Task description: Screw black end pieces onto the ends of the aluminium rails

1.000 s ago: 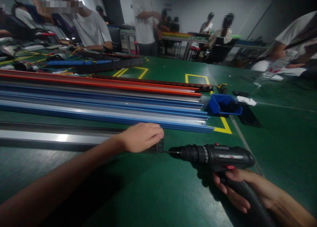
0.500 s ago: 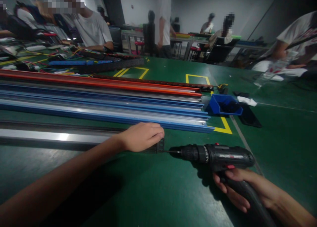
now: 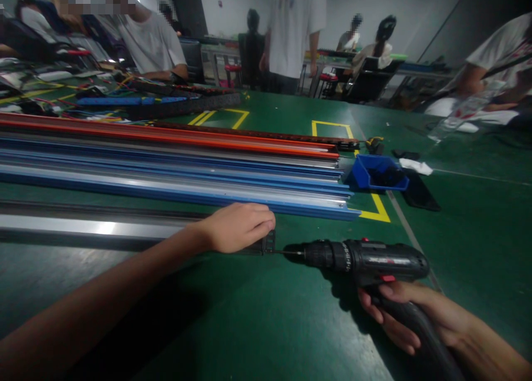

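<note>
My left hand (image 3: 243, 227) is closed over the right end of a long black and silver metal profile (image 3: 83, 226) lying on the green table. At that end sits a black end cap (image 3: 269, 241), partly hidden by my fingers. My right hand (image 3: 399, 312) is wrapped round the handle of a black cordless drill (image 3: 386, 260) with red switches. The drill lies level and points left. Its thin bit (image 3: 288, 252) reaches to the end cap; whether it sits in a screw is too small to tell.
Behind my left hand lie several blue profiles (image 3: 249, 192) and orange profiles (image 3: 208, 138). A blue bin (image 3: 366, 173) with dark small parts stands right of them, beside a dark flat object (image 3: 419, 191). A plastic bottle (image 3: 461, 112) is at the far right. People are around the table.
My hands, the drill and the profile hold nearly the same position. In the background, a person in a white shirt has moved right and turned.
</note>
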Motion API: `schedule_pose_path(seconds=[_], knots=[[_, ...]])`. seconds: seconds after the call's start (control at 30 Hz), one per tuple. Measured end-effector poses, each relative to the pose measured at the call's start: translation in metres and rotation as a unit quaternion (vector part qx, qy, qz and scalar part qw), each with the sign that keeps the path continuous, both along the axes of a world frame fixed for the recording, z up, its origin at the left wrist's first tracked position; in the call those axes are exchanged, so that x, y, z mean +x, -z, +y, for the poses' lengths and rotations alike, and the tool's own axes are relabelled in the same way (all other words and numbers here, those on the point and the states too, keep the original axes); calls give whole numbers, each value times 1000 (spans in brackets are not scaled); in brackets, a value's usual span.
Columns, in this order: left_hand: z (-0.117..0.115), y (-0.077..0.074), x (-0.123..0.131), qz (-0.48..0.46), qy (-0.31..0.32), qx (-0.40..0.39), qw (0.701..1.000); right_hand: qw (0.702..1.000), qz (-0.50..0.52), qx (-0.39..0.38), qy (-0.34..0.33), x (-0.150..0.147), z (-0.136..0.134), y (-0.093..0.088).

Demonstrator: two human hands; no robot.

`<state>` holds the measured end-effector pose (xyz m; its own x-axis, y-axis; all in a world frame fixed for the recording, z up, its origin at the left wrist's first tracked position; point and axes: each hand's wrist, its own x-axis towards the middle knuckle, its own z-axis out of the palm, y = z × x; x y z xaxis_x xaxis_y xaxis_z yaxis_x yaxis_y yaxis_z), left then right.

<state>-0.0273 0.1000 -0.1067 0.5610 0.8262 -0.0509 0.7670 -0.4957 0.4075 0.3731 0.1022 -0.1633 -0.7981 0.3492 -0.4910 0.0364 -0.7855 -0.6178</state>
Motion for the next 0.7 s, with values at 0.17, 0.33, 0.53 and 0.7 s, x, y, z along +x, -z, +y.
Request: schedule_pose_path(seconds=[0.17,0.33,0.53,0.7], knots=[[0,1,-1,3,3,5,1000,1000,5,5,-1,0,0,2],[0,0,0,7,-2,-3,1000,1000,5,-1,0,3,0,2],[0,0,0,3,-5,-7,1000,1000,-6,4,-1,4,-1,1],[0,-1,1,2,-4,-6,1000,1000,5,11,0,2,-1,0]])
